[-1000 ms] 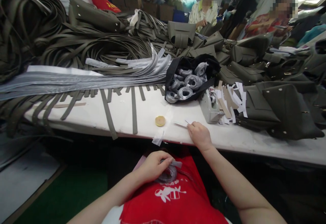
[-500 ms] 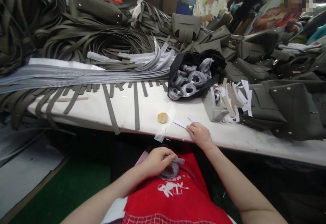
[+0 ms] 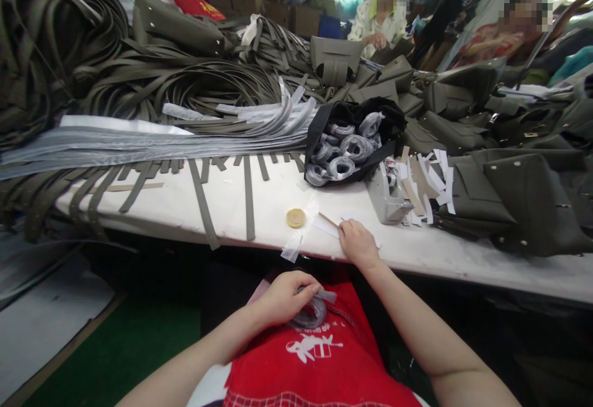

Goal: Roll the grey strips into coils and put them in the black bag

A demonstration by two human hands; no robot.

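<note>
My left hand (image 3: 290, 297) is closed around a coil of grey translucent strap (image 3: 314, 315), held low against the red apron (image 3: 352, 364). The strap's loose end sticks out past the thumb. At the table's front edge my right hand (image 3: 357, 243) pinches a narrow card strip (image 3: 328, 220), whose brown edge faces up. A white paper strip (image 3: 326, 228) lies on the table just under it. Left of these is a yellow tape roll (image 3: 295, 217), with a piece of clear tape (image 3: 292, 249) hanging over the table edge.
A black bag (image 3: 319, 132) full of similar coils stands behind. Right of it are a grey tape dispenser (image 3: 391, 203), paper strips (image 3: 433, 178) and dark bags (image 3: 523, 191). Long straps (image 3: 185, 141) cover the left. A co-worker (image 3: 377, 24) sits across the table.
My right hand has shifted slightly; a strip with a brown edge now shows raised in its fingers, above the white strip. My left hand stays on the coil. The view has shifted a little.
</note>
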